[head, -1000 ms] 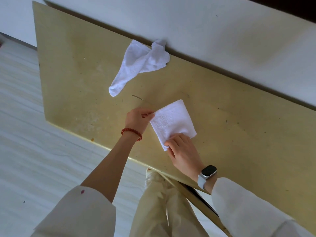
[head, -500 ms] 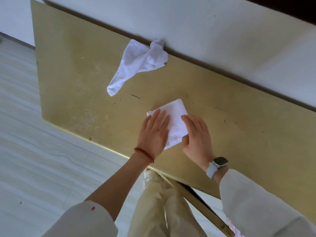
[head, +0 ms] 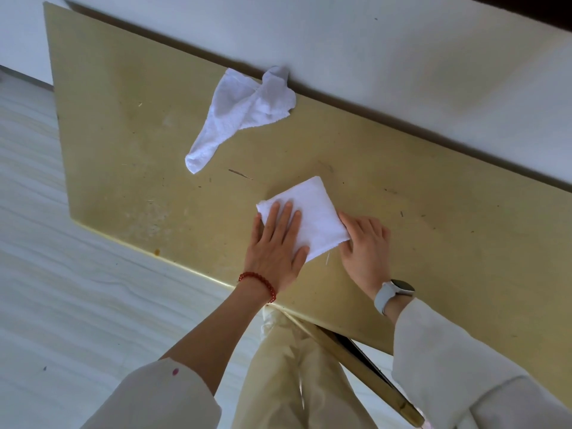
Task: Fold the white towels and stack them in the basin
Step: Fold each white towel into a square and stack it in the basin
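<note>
On the yellow desk (head: 433, 243), reading left to right: an unfolded white towel (head: 244, 113) lies crumpled near the far edge, touching the wall side, well apart from both hands. Nearer the front edge, the left hand (head: 275, 243) lies flat, fingers straight and together, pressing down on the left half of the folded towel (head: 312, 212); it grips nothing. The folded towel is a compact square of several layers, its far corner bare and its near-right edge showing loose ends and a stray thread. At that edge the right hand (head: 365, 243) rests on the desk, its fingers bent against the towel's side; whether they pinch the cloth or only touch it cannot be told. No basin is in view. Judged from its look, the towel is light, soft terry, limp rather than stiff, and not fragile, though the folds may spring open if lifted by one layer. A sound hold would take the whole stack between thumb and fingers at opposite edges.
</note>
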`<state>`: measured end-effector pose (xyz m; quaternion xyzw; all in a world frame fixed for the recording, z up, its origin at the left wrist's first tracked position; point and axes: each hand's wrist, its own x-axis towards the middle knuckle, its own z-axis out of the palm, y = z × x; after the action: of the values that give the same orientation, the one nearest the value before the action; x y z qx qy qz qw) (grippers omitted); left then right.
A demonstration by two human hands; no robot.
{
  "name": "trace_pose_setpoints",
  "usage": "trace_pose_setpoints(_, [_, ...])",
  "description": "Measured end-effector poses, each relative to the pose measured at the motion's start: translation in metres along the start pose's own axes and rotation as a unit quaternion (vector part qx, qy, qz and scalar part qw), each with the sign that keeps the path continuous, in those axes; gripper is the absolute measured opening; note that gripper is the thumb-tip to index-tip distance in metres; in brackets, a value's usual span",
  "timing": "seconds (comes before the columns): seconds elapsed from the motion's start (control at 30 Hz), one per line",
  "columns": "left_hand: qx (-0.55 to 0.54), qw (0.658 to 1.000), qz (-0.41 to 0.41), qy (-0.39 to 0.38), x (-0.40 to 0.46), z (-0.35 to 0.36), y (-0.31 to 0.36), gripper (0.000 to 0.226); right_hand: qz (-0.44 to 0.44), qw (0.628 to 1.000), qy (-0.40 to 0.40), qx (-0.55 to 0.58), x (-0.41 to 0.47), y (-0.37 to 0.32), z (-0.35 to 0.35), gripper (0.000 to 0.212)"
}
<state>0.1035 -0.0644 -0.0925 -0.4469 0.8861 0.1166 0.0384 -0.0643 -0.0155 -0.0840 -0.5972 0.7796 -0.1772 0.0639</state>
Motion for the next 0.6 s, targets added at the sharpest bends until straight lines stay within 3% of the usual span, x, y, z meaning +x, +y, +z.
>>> trace_pose_setpoints(0.13, [-0.013,0.999,0.013,0.043,0.001,0.002,-0.001,0.064,-0.022,1.000,0.006,-0.003,0.002,0.008,-0.002,0.052])
trace_pose_setpoints(0.2, [-0.023,0.993,0.047,0.103,-0.002,0.005,-0.004,0.062,-0.051,0.999,-0.009,0.006,0.004,0.012,-0.003,0.057])
trace_pose_setpoints(0.33, [-0.057,0.964,0.085,0.246,-0.015,0.012,-0.009,0.030,-0.184,0.983,0.009,0.000,0.007,0.020,-0.007,0.061])
trace_pose_setpoints(0.43, [-0.063,0.957,0.079,0.271,-0.018,0.013,-0.008,0.011,-0.263,0.965,0.003,0.002,0.011,0.020,-0.008,0.048])
trace_pose_setpoints(0.6, [-0.058,0.954,0.071,0.287,-0.015,0.012,-0.010,0.011,-0.282,0.959,-0.036,-0.004,0.015,0.023,-0.013,0.028])
